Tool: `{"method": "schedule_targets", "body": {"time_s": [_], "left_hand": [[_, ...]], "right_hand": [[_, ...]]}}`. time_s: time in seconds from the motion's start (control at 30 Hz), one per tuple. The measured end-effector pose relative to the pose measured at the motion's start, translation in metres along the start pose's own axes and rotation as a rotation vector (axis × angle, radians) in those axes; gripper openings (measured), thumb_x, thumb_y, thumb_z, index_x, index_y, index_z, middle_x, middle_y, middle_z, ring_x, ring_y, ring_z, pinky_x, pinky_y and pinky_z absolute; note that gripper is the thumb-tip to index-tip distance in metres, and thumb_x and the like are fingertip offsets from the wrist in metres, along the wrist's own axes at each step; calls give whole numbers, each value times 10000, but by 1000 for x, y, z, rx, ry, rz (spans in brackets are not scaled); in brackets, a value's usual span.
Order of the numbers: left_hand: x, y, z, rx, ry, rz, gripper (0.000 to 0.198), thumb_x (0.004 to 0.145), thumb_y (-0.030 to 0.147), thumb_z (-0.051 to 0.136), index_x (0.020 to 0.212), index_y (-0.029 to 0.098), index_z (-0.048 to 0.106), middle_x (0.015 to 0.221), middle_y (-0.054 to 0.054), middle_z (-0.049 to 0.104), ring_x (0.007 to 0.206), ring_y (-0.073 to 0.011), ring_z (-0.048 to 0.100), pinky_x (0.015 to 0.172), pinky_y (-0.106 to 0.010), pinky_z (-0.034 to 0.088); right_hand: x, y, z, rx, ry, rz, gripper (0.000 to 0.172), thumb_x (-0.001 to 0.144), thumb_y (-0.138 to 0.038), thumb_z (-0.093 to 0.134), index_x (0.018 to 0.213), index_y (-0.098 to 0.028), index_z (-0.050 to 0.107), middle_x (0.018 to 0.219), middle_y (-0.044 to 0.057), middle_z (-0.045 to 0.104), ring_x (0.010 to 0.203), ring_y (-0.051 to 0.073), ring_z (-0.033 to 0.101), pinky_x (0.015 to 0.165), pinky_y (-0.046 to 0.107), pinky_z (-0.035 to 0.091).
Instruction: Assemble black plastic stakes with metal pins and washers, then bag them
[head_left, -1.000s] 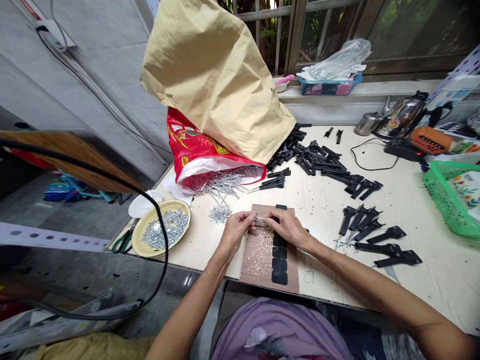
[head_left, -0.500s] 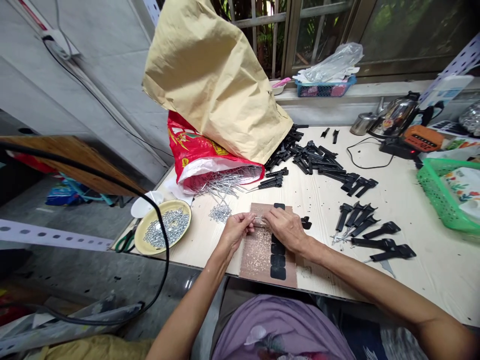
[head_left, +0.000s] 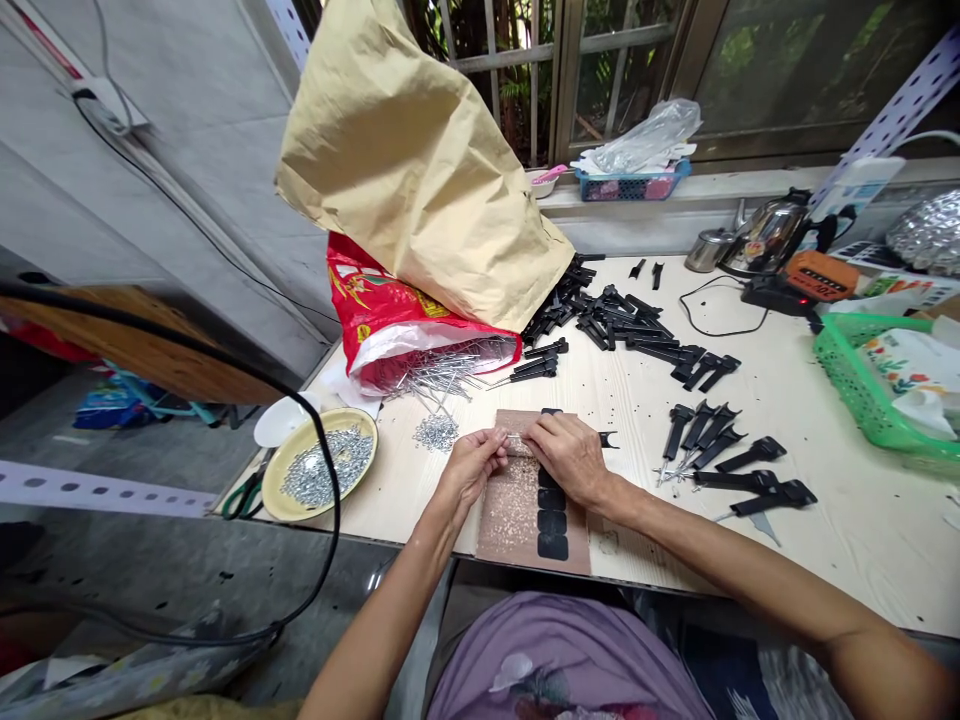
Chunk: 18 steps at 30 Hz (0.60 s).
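Both hands meet above a brown board [head_left: 510,520] that carries a row of black rounded patches [head_left: 553,523] and pale crumbs. My right hand [head_left: 566,455] is closed around a black plastic piece; its forked end [head_left: 609,440] sticks out past the knuckles. A thin metal rod [head_left: 514,437] runs from there towards my left hand [head_left: 478,462], whose thumb and fingers pinch its tip. Any small part between those fingertips is hidden. Finished-looking black pieces with metal rods [head_left: 731,455] lie to the right of my right hand.
Left of the hands are a yellow bowl [head_left: 367,455] of small metal parts and a small metal pile [head_left: 436,432]. Behind, a red bag [head_left: 360,290] spills metal rods beside heaped black pieces [head_left: 615,315]. A green basket [head_left: 847,385] stands right. A black cable [head_left: 335,500] loops at left.
The black piece's end behind my right hand has turned and now shows its fork shape. Both hands stay together over the board; the whole view has shifted slightly.
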<state>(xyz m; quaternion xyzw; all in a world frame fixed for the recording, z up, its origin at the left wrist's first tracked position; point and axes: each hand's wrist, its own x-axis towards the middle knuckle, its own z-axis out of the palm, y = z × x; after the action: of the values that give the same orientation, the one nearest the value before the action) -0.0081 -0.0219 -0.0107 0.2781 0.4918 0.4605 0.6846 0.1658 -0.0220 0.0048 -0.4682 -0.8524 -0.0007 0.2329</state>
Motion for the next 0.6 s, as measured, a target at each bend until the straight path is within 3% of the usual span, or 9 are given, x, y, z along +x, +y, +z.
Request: {"method": "schedule_targets", "body": {"time_s": [0.13, 0.33, 0.6], "left_hand": [[3, -1, 0, -3, 17, 4, 380, 528, 365, 830, 692, 91, 625, 582, 11, 584, 445, -42, 488, 459, -173, 396], [2, -1, 4, 158, 79, 177, 355, 607, 413, 772, 700, 98, 635, 542, 22, 561, 431, -56, 483, 449, -186, 375], [4, -2, 6, 226, 102, 219, 345, 654, 428, 732, 720, 104, 635, 556, 21, 558, 444, -67, 492, 459, -192, 383]], "right_hand": [[-1, 1, 6, -113, 19, -92, 192, 931, -210, 448, 860, -197, 626, 812, 52, 613, 789, 170, 490, 689, 292, 299], [1, 3, 5, -15, -69, 11, 205, 941, -299, 431, 915, -191, 603, 858, 34, 623, 740, 140, 523, 571, 262, 272], [0, 7, 9, 101, -124, 64, 258, 964, -325, 376, 931, -200, 599, 863, 23, 616, 709, 123, 548, 528, 243, 250]]}}
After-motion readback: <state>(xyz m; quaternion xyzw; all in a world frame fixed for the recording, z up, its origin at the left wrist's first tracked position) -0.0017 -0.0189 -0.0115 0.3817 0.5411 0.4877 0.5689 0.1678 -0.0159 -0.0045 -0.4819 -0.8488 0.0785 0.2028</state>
